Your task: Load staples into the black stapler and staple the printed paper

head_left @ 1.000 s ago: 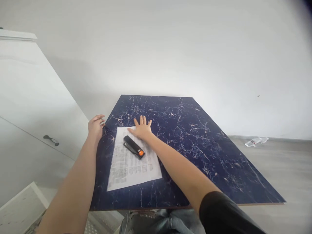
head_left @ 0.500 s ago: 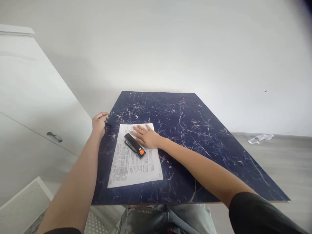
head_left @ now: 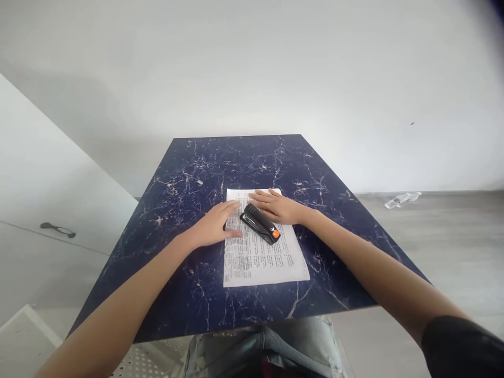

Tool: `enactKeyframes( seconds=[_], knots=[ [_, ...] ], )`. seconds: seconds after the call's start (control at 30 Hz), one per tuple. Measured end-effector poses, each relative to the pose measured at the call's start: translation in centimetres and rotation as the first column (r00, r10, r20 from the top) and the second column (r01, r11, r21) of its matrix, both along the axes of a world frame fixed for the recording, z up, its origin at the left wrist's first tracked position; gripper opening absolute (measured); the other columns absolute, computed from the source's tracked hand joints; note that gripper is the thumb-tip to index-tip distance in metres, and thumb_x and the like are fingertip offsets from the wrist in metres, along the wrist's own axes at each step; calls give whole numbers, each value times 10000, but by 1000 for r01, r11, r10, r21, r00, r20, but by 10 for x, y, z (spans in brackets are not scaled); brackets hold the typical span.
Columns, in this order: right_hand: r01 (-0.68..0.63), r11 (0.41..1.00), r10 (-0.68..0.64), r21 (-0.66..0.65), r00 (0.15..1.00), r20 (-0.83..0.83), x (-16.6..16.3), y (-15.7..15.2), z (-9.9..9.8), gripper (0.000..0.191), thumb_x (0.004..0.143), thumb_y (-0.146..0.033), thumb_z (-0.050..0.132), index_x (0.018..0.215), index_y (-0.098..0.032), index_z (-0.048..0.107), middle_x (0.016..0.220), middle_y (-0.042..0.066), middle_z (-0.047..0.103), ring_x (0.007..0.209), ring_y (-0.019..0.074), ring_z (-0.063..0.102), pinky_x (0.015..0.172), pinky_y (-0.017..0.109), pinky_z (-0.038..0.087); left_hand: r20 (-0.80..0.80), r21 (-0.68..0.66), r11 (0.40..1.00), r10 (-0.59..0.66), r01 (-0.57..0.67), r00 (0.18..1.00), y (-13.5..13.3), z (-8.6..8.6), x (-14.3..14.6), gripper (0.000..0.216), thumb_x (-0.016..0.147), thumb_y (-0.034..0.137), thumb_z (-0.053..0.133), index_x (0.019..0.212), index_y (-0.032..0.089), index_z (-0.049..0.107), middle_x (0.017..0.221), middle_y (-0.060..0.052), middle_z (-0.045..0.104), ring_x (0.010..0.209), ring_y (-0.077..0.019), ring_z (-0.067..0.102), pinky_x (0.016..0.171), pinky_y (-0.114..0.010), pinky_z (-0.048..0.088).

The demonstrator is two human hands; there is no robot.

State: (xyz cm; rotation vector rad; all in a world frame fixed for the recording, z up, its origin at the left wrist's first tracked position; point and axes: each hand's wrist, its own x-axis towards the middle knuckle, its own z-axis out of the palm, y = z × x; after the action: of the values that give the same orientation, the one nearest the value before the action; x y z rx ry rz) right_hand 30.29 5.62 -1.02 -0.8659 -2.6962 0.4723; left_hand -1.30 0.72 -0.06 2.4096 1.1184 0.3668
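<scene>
Both hands flat on a printed sheet lying near the middle of the desk. Left hand rests on the sheet's left edge, fingers spread, holding nothing. Right hand lies open-palmed over the far right corner, grip empty. A stapler sits diagonally on the upper half of the sheet, between the two hands, just beside the fingertips of both. To steady the sheet well, judged from this pose: press evenly with flat palms so the thin paper does not buckle or slide on the slick top. Paper is white, thin, dense with small print. Stapler is black, elongated, hard plastic, orange patch at its near end. Desk surface is dark blue, glossy, marble-veined.
</scene>
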Motion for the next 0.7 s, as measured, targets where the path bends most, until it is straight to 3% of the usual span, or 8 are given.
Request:
enactKeyframes(
  seconds=[0.1, 0.13, 0.2, 0.27, 0.33, 0.5, 0.6, 0.7],
  knots=[
    [172, 983, -182, -66, 963, -199, -7, -28, 15, 451, 1127, -487, 434, 1414, -235, 674, 1472, 147, 660, 1347, 340, 628, 1148, 597, 500, -130, 13, 999, -42, 44, 991, -6, -4, 2, 1005, 920, 851, 582, 1691, 239, 375, 1811, -128, 243, 1682, -387, 210, 1383, -604, 132],
    [161, 979, -184, -124, 962, -202, -9, -39, 20, 446, 1103, -521, 500, 1388, -225, 672, 1381, 145, 693, 1210, 318, 681, 1035, 539, 569, -149, 10, 999, -45, 47, 988, -6, -4, 1, 994, 934, 854, 554, 1696, 245, 364, 1819, -115, 217, 1689, -376, 190, 1387, -600, 112],
    [107, 975, -135, -197, 981, -138, -11, -60, 29, 508, 1003, -534, 681, 1381, -198, 640, 1242, 131, 718, 989, 273, 699, 839, 445, 598, -170, -5, 999, -44, 44, 984, -5, -2, -1, 980, 946, 853, 531, 1706, 264, 341, 1827, -98, 190, 1694, -366, 178, 1389, -596, 110],
    [100, 974, -121, -204, 988, -97, -10, -71, 33, 440, 970, -432, 722, 1324, -182, 648, 1109, 100, 731, 871, 235, 676, 765, 400, 568, -171, -13, 999, -44, 42, 984, -5, 0, -2, 957, 949, 845, 538, 1700, 284, 349, 1827, -88, 199, 1693, -365, 182, 1389, -595, 116],
    [130, 978, -149, -163, 982, -111, -8, -71, 32, 321, 991, -334, 664, 1274, -181, 672, 1050, 85, 736, 872, 227, 672, 786, 397, 554, -157, -12, 999, -44, 42, 987, -5, 1, -1, 937, 947, 832, 560, 1690, 296, 365, 1821, -87, 224, 1688, -369, 198, 1388, -595, 124],
    [184, 979, -197, -89, 967, -165, 1, -50, 23, 354, 1013, -317, 614, 1335, -188, 685, 1129, 109, 755, 975, 261, 692, 835, 439, 568, -106, 0, 999, -34, 35, 994, -4, -5, -1, 971, 936, 781, 637, 1704, 272, 332, 1801, -132, 276, 1668, -383, 262, 1381, -605, 140],
    [166, 963, -209, -214, 959, -194, 7, -43, 20, 380, 1003, -363, 658, 1354, -225, 703, 1157, 93, 774, 984, 257, 712, 849, 445, 591, -82, 2, 999, -33, 33, 996, -5, -8, 0, 961, 936, 751, 665, 1705, 277, 335, 1794, -132, 293, 1667, -376, 269, 1385, -594, 130],
    [98, 892, -249, -442, 921, -298, 13, -40, 17, 437, 1036, -426, 641, 1441, -270, 684, 1311, 86, 769, 1132, 278, 734, 971, 489, 611, -55, -9, 999, -38, 37, 998, -7, -10, 0, 947, 951, 713, 674, 1719, 293, 312, 1802, -113, 267, 1677, -365, 240, 1395, -568, 96]
  ],
)
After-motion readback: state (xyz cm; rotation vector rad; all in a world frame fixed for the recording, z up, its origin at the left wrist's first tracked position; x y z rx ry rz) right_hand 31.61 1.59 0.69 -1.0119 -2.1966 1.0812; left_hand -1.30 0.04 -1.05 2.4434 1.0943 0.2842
